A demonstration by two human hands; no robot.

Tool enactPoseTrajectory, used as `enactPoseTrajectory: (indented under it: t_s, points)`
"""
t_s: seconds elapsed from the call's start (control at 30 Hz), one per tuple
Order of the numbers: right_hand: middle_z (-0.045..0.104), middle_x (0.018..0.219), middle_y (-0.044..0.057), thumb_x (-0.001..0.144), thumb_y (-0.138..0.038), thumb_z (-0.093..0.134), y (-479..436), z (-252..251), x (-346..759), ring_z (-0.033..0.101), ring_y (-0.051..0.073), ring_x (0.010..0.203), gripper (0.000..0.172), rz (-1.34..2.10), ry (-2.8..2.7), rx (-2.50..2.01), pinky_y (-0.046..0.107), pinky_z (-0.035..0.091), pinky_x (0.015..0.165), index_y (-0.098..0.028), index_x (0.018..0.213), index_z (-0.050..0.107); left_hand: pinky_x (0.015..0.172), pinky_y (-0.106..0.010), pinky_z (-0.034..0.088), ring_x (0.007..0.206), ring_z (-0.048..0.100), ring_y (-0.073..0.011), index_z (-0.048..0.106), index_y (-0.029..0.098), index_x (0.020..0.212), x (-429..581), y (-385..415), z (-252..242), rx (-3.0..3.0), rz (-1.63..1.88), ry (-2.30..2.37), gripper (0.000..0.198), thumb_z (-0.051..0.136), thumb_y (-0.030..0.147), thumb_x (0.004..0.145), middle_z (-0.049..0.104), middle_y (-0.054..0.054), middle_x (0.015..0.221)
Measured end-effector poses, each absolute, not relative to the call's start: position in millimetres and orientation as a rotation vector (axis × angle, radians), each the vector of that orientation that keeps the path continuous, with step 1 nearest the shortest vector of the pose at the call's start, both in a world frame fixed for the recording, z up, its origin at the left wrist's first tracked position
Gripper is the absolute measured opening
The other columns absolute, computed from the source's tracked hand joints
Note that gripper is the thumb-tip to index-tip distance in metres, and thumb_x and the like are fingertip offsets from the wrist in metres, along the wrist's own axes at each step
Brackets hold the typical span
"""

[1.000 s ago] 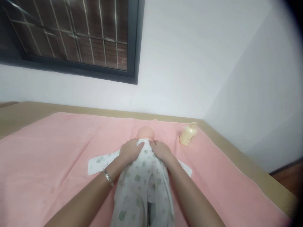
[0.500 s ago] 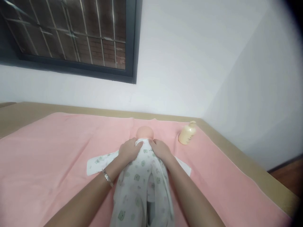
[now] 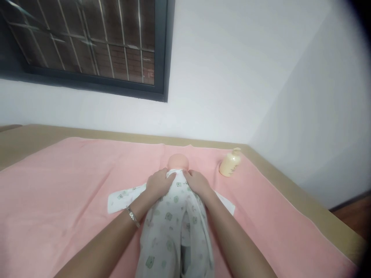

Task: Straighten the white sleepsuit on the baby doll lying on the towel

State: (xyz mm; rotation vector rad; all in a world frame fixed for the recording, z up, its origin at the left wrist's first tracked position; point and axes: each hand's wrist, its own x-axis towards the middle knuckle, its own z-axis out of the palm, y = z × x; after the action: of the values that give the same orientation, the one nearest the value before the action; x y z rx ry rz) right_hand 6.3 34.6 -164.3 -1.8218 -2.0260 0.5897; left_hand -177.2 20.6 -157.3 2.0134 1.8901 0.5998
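Note:
A baby doll lies on its back on a pink towel (image 3: 66, 185), its bald head (image 3: 179, 161) pointing away from me. It wears a white printed garment (image 3: 171, 227) with small green figures. My left hand (image 3: 159, 183), with a bracelet on the wrist, grips the garment's cloth at the doll's left shoulder near the neck. My right hand (image 3: 197, 183) pinches the cloth on the other side of the neck. Both hands' fingers are curled on the fabric. A white sleeve (image 3: 123, 197) spreads out flat to the left.
A cream-coloured bottle (image 3: 230, 163) lies tilted on the towel to the right of the doll's head. The towel covers a tan surface (image 3: 304, 200) set into a corner of white walls. A barred window (image 3: 87, 42) is at the upper left.

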Motion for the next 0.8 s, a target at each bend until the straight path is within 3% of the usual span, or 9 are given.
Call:
enactPoseTrajectory:
  t_s: [0.8]
  points:
    - [0.067, 0.101, 0.013, 0.094, -0.060, 0.016, 31.4, -160.2, 6.0, 0.060, 0.025, 0.091, 0.065, 0.588, -2.030, -1.813, 0.031, 0.041, 0.072, -0.017, 0.099, 0.065, 0.063, -0.031, 0.039, 0.077, 0.060, -0.0242, 0.055, 0.022, 0.082, -177.0, 19.6, -155.6, 2.024, 0.602, 1.884, 0.044, 0.031, 0.059, 0.087, 0.066, -0.006, 0.086]
